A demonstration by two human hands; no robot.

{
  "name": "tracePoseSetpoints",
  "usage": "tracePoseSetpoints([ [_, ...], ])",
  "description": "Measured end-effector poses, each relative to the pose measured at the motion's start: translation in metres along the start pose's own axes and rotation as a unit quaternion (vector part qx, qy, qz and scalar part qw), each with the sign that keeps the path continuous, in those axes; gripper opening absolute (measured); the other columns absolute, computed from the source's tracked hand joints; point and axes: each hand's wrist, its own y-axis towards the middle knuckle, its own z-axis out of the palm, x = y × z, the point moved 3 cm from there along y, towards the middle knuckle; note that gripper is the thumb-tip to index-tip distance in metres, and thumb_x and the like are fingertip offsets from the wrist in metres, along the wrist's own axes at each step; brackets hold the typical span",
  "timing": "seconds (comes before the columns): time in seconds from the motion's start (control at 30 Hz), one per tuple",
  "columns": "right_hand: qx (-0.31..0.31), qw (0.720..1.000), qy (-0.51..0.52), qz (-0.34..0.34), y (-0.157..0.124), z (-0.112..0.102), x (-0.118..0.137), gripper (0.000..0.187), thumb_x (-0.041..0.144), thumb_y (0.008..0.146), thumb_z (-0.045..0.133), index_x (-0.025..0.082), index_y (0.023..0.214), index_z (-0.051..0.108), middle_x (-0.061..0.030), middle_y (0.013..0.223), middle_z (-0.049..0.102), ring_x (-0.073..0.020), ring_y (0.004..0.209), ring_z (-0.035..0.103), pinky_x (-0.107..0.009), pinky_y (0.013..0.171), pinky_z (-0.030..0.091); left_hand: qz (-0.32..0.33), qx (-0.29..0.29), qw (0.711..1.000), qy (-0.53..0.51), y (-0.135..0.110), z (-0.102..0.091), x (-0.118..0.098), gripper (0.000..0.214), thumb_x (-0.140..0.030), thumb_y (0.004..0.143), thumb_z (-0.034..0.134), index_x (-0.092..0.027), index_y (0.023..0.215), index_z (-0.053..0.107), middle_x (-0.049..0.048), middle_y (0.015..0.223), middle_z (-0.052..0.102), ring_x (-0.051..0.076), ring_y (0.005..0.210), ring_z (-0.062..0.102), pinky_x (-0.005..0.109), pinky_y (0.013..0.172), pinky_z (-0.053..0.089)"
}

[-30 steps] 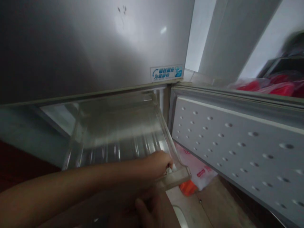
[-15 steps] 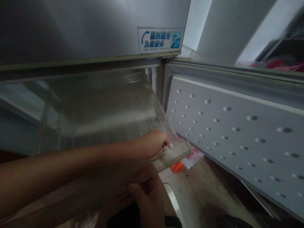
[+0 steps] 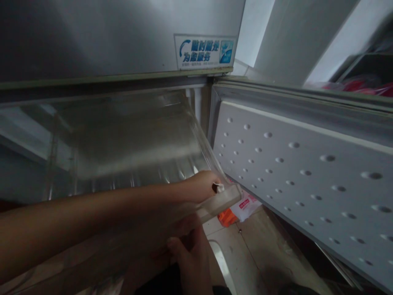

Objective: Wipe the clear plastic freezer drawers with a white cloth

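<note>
L hand is at the clear plastic freezer drawer's front R corner, inside, fist curled. Fingers look bunched tight on a white wad, cloth or tissue, can't tell which; a bit pokes out right behind the drawer's front lip. L forearm crosses above the drawer's near part; contact w/ plastic unclear. R hand is under/in front of the drawer's front, thumb apart from fingers; too dim there, can't tell if it grips or props anything.

Drawer is pulled out below the upper fridge door, w/ freezer door open on drawer's R. White plastic bag + orange item on floor below drawer's front R corner.

Risks (my read): drawer prob. has little support this far out, so L forearm weight or a hard push on the corner could tip it fwd, esp. if R hand isn't really bearing load. Flexing could crack the lip, b/c old clear plastic tends to be brittle. Wad could snag at the corner or slip from the fist, then drop in drawer or over lip onto bag. Sideways shove could knock drawer's R wall on freezer door, as they sit close.
</note>
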Motion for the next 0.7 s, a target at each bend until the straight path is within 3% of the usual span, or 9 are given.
tracePoseSetpoints([
  [0.13, 0.017, 1.000, 0.015, -0.001, 0.000, 0.003, 0.001, 0.039, 0.034, 0.063, 0.084, 0.019, 0.094, 0.066, -0.0045, 0.089, 0.077, -0.0226, 0.087, 0.074, -0.031, 0.074, 0.061, 0.027, 0.025, 0.988, -0.153, -0.005, 0.000, -0.003, 0.027, 0.011, 0.071, 0.046, -0.010, 0.068, 0.064, -0.0004, 0.071, 0.067, 0.011, 0.072, 0.057, 0.018, 0.066, 0.043],
  [0.23, 0.023, 0.999, 0.022, 0.008, 0.001, 0.003, -0.002, 0.044, 0.041, 0.062, 0.086, 0.020, 0.094, 0.064, -0.0038, 0.083, 0.076, -0.0233, 0.080, 0.074, -0.032, 0.069, 0.061, 0.018, 0.017, 0.984, -0.176, -0.010, -0.002, -0.005, 0.030, 0.014, 0.069, 0.042, -0.008, 0.066, 0.062, -0.0003, 0.069, 0.065, 0.009, 0.069, 0.053, 0.016, 0.063, 0.041],
  [0.47, 0.044, 0.998, -0.020, 0.032, 0.002, -0.005, -0.014, 0.039, 0.048, 0.068, 0.082, 0.023, 0.085, 0.058, 0.0027, 0.056, 0.063, -0.0213, 0.064, 0.071, -0.026, 0.050, 0.055, 0.088, -0.015, 0.996, 0.011, -0.005, -0.008, -0.010, 0.023, 0.004, 0.071, 0.051, -0.009, 0.071, 0.070, -0.0012, 0.066, 0.064, 0.010, 0.065, 0.057, 0.017, 0.057, 0.035],
  [0.6, 0.053, 0.998, -0.030, 0.027, 0.003, -0.007, -0.015, 0.040, 0.051, 0.070, 0.081, 0.022, 0.086, 0.058, 0.0024, 0.052, 0.062, -0.0219, 0.063, 0.071, -0.023, 0.045, 0.050, 0.102, -0.014, 0.994, 0.029, 0.001, -0.005, -0.006, 0.022, 0.004, 0.073, 0.055, -0.010, 0.069, 0.071, -0.0007, 0.065, 0.064, 0.012, 0.073, 0.062, 0.017, 0.061, 0.036],
  [0.7, 0.061, 0.997, -0.042, 0.037, 0.004, -0.007, -0.017, 0.041, 0.050, 0.071, 0.081, 0.021, 0.088, 0.058, 0.0017, 0.055, 0.064, -0.0203, 0.060, 0.071, -0.022, 0.043, 0.049, 0.078, -0.014, 0.997, 0.023, 0.003, -0.005, -0.001, 0.022, 0.006, 0.072, 0.054, -0.009, 0.062, 0.067, -0.0027, 0.058, 0.060, 0.011, 0.066, 0.058, 0.018, 0.057, 0.034],
])
